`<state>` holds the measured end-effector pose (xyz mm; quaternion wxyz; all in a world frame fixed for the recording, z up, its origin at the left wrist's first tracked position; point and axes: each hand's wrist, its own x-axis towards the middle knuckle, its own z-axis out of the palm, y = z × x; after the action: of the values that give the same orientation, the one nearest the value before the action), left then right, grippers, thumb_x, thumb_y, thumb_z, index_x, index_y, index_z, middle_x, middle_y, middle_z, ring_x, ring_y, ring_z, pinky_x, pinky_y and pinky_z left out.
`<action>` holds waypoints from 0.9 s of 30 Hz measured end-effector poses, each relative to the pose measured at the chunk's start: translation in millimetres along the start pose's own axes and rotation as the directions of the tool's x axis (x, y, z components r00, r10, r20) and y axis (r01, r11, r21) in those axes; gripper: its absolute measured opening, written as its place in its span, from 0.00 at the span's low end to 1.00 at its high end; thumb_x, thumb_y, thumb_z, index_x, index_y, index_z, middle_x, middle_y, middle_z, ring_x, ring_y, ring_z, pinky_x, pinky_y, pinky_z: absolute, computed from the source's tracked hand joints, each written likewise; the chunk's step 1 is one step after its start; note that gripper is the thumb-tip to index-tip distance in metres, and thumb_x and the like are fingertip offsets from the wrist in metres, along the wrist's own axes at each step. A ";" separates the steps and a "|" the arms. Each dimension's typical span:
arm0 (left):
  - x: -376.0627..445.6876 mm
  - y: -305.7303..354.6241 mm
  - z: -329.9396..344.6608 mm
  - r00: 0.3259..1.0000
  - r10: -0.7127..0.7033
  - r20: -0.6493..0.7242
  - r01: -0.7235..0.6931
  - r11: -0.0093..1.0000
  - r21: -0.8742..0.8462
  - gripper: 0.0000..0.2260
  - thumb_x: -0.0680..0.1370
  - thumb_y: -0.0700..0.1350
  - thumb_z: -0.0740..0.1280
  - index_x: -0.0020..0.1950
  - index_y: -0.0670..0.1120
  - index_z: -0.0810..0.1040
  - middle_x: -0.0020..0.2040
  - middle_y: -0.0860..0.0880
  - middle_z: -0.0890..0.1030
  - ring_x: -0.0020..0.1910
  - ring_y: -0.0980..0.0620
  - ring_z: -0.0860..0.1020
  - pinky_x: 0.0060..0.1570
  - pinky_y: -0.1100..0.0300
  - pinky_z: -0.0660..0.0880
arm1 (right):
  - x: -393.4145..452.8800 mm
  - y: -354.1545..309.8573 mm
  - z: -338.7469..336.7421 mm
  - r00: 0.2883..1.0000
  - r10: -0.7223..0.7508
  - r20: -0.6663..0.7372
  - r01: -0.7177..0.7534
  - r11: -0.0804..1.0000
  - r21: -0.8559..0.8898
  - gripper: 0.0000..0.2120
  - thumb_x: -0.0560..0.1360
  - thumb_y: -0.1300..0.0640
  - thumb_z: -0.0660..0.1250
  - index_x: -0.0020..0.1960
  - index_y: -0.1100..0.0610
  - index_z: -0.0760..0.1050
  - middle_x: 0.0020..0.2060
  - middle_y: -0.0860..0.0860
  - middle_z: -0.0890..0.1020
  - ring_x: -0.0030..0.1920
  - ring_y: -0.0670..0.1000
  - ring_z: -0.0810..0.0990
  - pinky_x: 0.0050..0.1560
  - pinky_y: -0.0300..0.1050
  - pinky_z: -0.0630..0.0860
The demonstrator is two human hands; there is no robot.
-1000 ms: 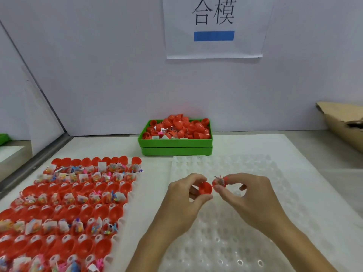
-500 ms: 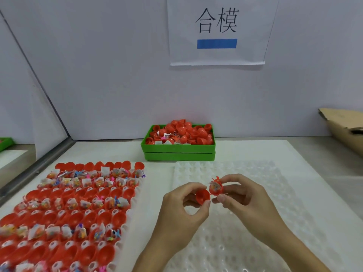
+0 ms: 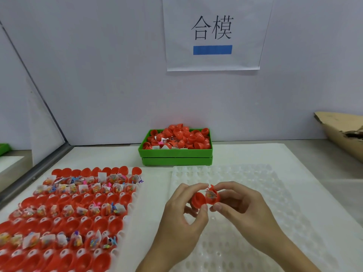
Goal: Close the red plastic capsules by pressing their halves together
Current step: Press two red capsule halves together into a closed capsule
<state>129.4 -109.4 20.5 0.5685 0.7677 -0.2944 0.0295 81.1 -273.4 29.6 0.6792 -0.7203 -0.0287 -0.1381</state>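
My left hand pinches an empty red capsule half between thumb and forefinger. My right hand pinches the other red half, which holds a small clear bag of coloured bits. The two halves touch edge to edge above the clear tray, tilted towards each other. To the left, a white tray holds rows of open red capsule halves, many with small bagged toys in them.
A clear dimpled plastic tray lies under my hands. A green bin heaped with red capsules stands at the back centre. A torn cardboard box sits far right. A paper sign hangs on the wall.
The two halves have come together until their rims touch. The camera has tipped upward, so hands and trays sit lower in the view.
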 end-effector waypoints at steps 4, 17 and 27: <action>1.5 1.4 -2.8 1.000 0.030 -0.006 -0.030 1.000 -0.007 0.14 0.75 0.46 0.68 0.57 0.62 0.79 0.48 0.57 0.77 0.49 0.54 0.78 0.43 0.68 0.76 | -1.1 0.1 -0.9 1.000 0.003 0.000 -0.003 1.000 -0.016 0.16 0.71 0.69 0.74 0.48 0.47 0.82 0.42 0.56 0.86 0.44 0.55 0.86 0.46 0.40 0.80; 2.6 -8.0 3.0 0.998 0.028 -0.064 -0.035 0.994 -0.105 0.05 0.72 0.43 0.72 0.43 0.53 0.80 0.42 0.50 0.80 0.41 0.48 0.80 0.44 0.54 0.83 | -5.0 1.2 3.0 0.998 -0.045 0.039 0.049 0.990 -0.129 0.13 0.73 0.62 0.74 0.50 0.45 0.80 0.42 0.54 0.85 0.43 0.55 0.86 0.49 0.47 0.82; 2.2 -9.8 3.1 0.997 0.067 -0.048 -0.074 0.987 -0.141 0.06 0.71 0.42 0.74 0.42 0.54 0.82 0.44 0.51 0.80 0.44 0.47 0.80 0.41 0.59 0.80 | -3.2 2.9 1.9 1.000 -0.025 -0.009 0.024 0.995 -0.095 0.10 0.72 0.63 0.75 0.46 0.48 0.82 0.42 0.55 0.85 0.42 0.56 0.86 0.47 0.45 0.81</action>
<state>135.1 -111.3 11.9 0.6267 0.7134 -0.3104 0.0449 79.0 -271.3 26.0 0.6426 -0.7506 -0.0277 -0.1514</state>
